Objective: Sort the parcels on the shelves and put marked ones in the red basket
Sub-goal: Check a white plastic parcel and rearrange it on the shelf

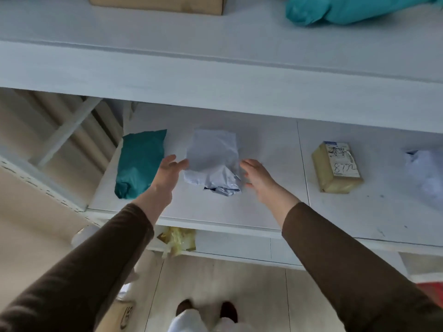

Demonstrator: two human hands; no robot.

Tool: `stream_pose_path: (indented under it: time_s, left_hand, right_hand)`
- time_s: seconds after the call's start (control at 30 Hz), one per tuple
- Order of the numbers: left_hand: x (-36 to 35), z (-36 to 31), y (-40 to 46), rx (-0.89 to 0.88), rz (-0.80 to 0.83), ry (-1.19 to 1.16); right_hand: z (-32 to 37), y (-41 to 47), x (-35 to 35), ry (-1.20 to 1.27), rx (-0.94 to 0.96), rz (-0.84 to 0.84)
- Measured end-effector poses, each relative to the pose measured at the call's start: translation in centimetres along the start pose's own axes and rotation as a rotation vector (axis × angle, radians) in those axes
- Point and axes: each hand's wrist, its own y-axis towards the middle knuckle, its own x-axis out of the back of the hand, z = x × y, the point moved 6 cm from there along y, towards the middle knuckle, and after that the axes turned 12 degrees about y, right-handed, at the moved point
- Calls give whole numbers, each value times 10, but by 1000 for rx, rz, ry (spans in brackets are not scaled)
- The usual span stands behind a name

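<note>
Centrally, crumpled pale lilac plastic mailer parcel [212, 161] on white shelf board [268, 207], between left hand [169, 173] and right hand [257, 178], both with fingers spread, grasping nothing

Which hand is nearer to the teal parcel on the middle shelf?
The left hand. It hovers just right of the teal parcel, at the white parcel's left edge. The right hand is at the far side of the white parcel.

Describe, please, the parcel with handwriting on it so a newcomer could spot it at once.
Find the middle white shelf. Right of the crumpled pale grey bag between both hands lies a yellowish taped box. It alone shows a label with black handwritten marks.
</note>
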Motion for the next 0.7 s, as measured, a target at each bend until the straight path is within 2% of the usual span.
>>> stream_pose_path:
  time_s: [0.13,0.27,0.37,0.53,0.7]
  left_hand:
    - [-8,-7,34,44,100,73]
    - [-24,-6,49,105,217,68]
    - [-28,-2,51,109,276,82]
    - [-21,3,34,50,340,13]
    - [-13,4,-21,32,464,-158]
  right_hand:
    - [0,5,-18,99,-114,-80]
    - [-8,21,-30,88,-96,-127]
    - [-11,10,-40,78,-129,-89]
    - [-12,-13,-29,82,-11,-95]
    - [-19,-68,1,244,-28,53]
